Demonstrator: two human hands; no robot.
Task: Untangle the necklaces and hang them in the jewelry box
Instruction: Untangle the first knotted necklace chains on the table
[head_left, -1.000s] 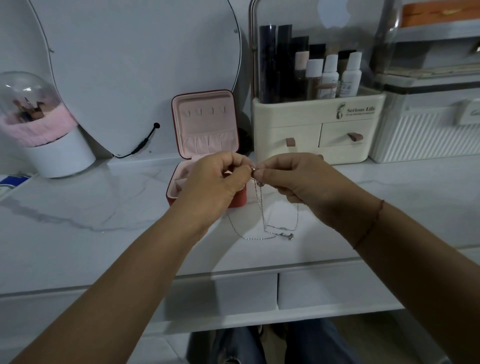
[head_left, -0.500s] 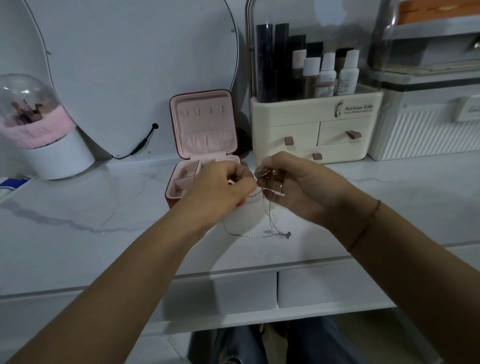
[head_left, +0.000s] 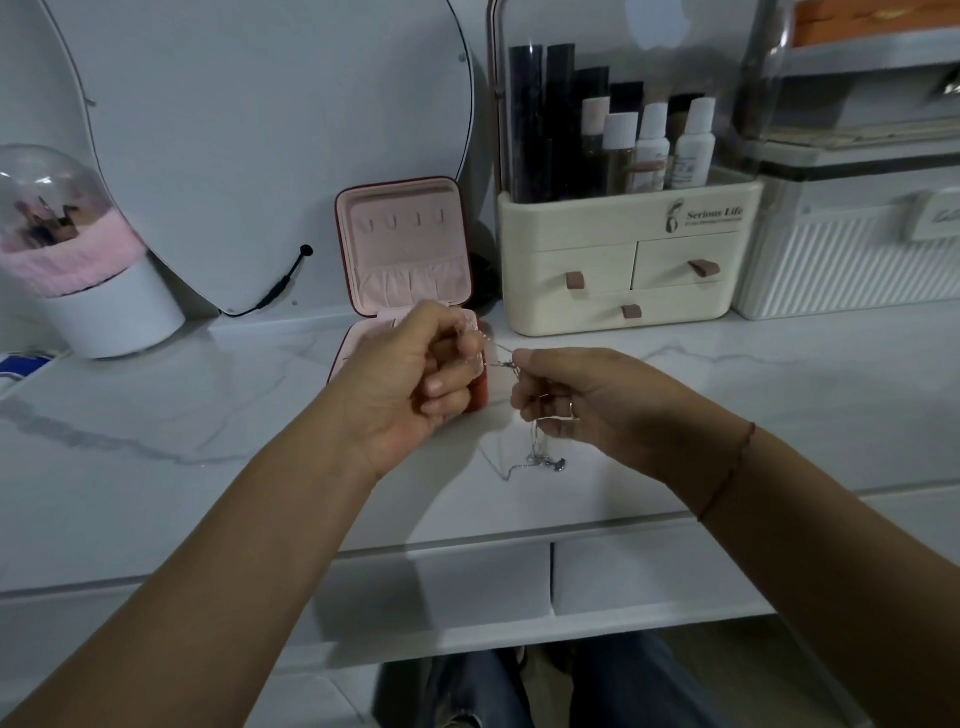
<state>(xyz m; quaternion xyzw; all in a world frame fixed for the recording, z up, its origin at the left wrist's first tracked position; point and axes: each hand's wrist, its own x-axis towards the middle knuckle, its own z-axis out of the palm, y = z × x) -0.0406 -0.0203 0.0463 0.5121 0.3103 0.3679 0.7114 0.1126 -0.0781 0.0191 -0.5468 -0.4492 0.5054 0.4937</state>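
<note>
**Item 1, necklaces** (head_left: 537, 458): thin silver chains, tangled. A short run is stretched between the two hands above the tabletop. The rest hangs from the right hand and lies in a small heap on the marble at that hand's 7 o'clock, with a small dark piece at its end.

**Item 2, left hand** (head_left: 415, 384): fingers curled into the palm, thumb and forefinger pinching the chain at the hand's 2 o'clock edge. It overlaps the box's base in view.

**Item 3, right hand** (head_left: 587, 405): fingers curled close together, thumb and forefinger pinching the chain at the hand's 10 o'clock tip. A ring sits on one finger and a red thread bracelet (head_left: 727, 473) on the wrist.

**Item 4, jewelry box** (head_left: 405, 249): red shell, pink lining, open. The lid stands upright with four hooks in a row. It is at 12 o'clock of the left hand.

**Item 5, marble tabletop** (head_left: 156, 441): white with grey veins.

**Item 6, surroundings**
- round mirror (head_left: 260, 130), at 11 o'clock of the box
- domed brush holder (head_left: 67, 244), at the box's 9 o'clock, well apart
- cream cosmetic organizer (head_left: 623, 275) with three drawers and bottles, at the box's 3 o'clock
- white ribbed case (head_left: 852, 270), just beside the organizer at its 3 o'clock
</note>
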